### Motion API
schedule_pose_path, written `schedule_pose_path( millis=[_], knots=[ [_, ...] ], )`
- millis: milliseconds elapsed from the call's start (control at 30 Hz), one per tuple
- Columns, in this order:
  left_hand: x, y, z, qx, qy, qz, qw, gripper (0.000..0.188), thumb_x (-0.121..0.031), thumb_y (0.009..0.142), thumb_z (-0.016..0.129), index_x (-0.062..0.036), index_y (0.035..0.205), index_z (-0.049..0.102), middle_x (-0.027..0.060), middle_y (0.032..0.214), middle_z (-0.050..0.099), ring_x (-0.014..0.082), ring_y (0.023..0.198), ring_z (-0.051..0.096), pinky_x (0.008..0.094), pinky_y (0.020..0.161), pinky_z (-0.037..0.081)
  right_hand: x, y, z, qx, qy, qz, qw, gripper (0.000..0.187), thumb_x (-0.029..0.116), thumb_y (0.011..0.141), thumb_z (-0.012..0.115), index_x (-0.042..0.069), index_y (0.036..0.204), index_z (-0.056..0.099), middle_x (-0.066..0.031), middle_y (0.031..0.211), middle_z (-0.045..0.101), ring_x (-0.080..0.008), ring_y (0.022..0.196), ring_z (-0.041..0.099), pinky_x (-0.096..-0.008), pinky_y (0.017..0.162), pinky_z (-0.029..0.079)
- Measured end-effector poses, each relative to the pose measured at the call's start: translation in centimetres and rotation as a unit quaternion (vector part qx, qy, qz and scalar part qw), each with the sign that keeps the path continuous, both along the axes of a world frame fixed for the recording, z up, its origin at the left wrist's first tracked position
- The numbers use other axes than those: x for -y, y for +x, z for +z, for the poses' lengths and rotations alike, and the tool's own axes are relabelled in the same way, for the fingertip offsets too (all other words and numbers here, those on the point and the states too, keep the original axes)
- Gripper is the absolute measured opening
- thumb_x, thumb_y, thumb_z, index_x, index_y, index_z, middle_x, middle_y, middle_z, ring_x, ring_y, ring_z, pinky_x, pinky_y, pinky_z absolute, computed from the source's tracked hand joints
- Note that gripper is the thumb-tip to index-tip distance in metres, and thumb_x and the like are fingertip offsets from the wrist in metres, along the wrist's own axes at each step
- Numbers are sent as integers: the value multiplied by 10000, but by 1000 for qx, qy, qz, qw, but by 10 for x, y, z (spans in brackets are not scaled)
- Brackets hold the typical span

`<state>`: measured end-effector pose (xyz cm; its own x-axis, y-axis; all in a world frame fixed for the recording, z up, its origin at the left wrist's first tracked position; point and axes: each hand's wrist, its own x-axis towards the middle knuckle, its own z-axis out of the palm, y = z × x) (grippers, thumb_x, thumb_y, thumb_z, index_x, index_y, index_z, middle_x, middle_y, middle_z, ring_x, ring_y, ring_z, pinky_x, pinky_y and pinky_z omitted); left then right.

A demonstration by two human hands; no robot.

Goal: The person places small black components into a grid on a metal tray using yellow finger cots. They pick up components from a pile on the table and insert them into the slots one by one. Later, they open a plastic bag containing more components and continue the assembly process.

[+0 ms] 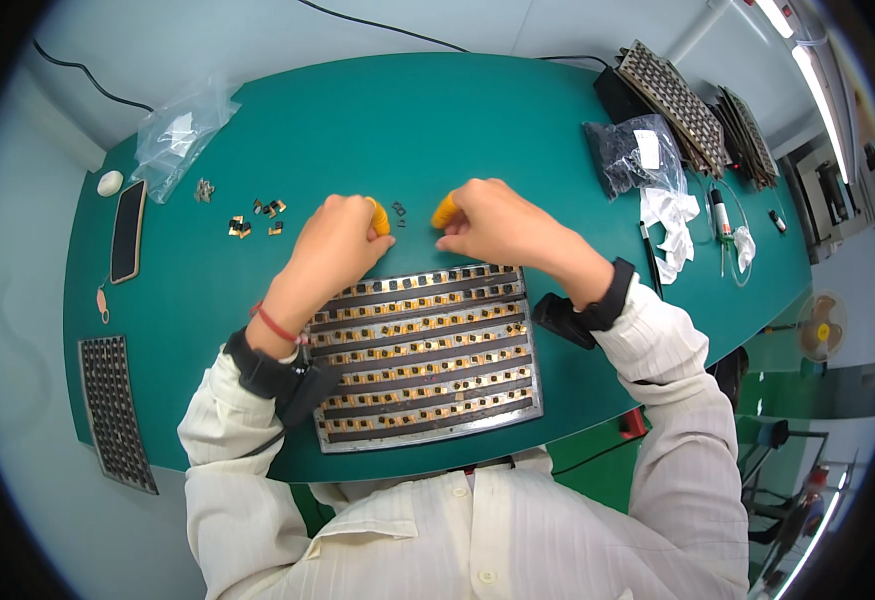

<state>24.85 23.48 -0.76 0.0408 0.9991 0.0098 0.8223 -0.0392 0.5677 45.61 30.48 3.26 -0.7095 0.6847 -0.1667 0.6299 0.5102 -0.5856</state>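
A metal tray lies in front of me, its rows filled with small black-and-gold parts. Beyond its far edge, my left hand has its fingers curled, the thumb against the yellow-covered index finger; anything pinched there is too small to make out. Across from it, my right hand is bent, also with a yellow finger cover, and a small gap shows between index finger and thumb with nothing visible in it. Several tiny dark pieces lie on the table between both hands, nearer the left fingertips.
On the green table, loose black-and-gold parts and small silvery pieces lie left. Further left are a phone, clear bags and another tray. A bag of black parts, stacked trays and crumpled tissue occupy the right.
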Motion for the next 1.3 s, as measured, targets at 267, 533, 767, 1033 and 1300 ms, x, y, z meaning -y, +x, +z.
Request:
schedule_pose_path(
  millis=[267,533,767,1033,1300],
  knots=[
    [19,-11,0,-119,119,38,985,116,-57,815,719,34,885,728,178,773,700,304,693,691,380,635,540,-3,-37,-30,-61,54,-7,997,194,83,766,762,-59,886,707,-241,790,687,-364,765,695,-418,706,554],
    [27,-21,0,24,34,42,998,223,-57,800,739,43,997,704,151,854,705,257,782,682,360,738,528,2,-27,-23,-46,34,13,998,145,32,783,710,-56,898,710,-233,805,691,-353,766,696,-397,708,554],
    [21,-18,-10,5,120,-16,993,187,-56,784,742,41,939,704,138,816,682,287,735,656,388,702,514,-1,-27,-17,-19,36,14,999,200,53,792,717,-62,956,712,-199,829,709,-302,762,702,-358,715,554],
    [18,-8,-3,-60,138,-30,988,171,-98,783,744,59,796,677,162,761,633,348,667,626,409,611,499,1,-35,-22,-45,40,-4,998,213,93,780,751,-59,926,718,-191,783,705,-293,732,701,-357,683,552],
    [40,-25,6,-5,79,-6,997,158,-96,764,736,42,822,684,117,712,603,260,619,602,369,582,484,6,-47,-26,-64,56,-9,996,144,79,770,730,-46,839,711,-224,775,694,-358,762,700,-417,707,556]
  ],
)
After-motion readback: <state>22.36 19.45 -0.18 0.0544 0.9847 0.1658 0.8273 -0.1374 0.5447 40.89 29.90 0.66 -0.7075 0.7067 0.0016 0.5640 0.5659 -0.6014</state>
